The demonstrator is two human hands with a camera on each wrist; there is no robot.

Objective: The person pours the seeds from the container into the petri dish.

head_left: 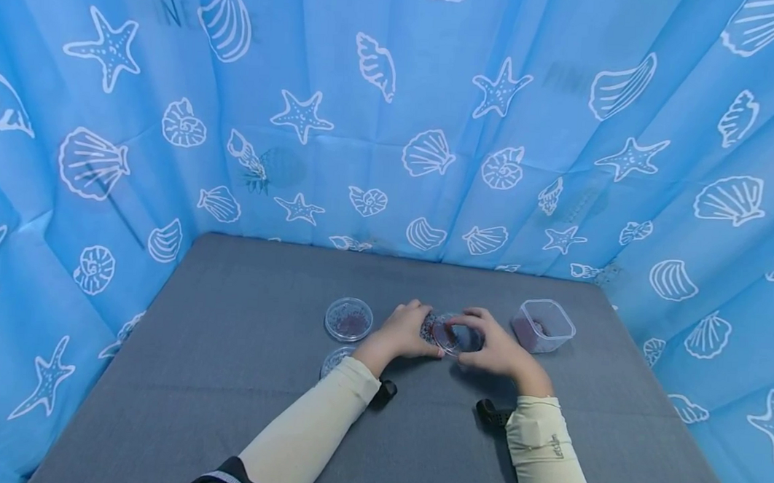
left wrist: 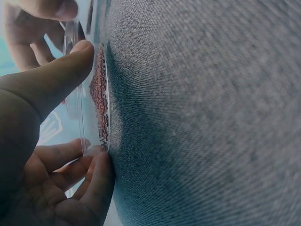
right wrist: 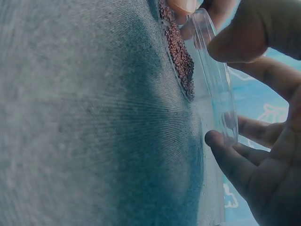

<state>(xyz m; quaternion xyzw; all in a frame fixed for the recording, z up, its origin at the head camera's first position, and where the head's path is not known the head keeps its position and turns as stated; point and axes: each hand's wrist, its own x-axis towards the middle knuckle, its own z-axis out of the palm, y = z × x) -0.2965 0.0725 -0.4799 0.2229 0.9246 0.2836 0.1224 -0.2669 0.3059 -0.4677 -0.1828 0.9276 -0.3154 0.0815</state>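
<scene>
My left hand grips the side of a round clear petri dish resting on the cloth. Small reddish-brown grains lie heaped in it. From the right, my right hand holds a clear round lid by its rim, with thumb and fingers on opposite edges. The lid is tilted and sits partly over the dish, offset to the right. In the head view, fingers hide much of the dish's edge.
Left of my hands is another round dish with dark grains. A further dish is partly hidden by my left wrist. A clear square tub with reddish contents stands to the right on the grey cloth. A blue curtain hangs behind.
</scene>
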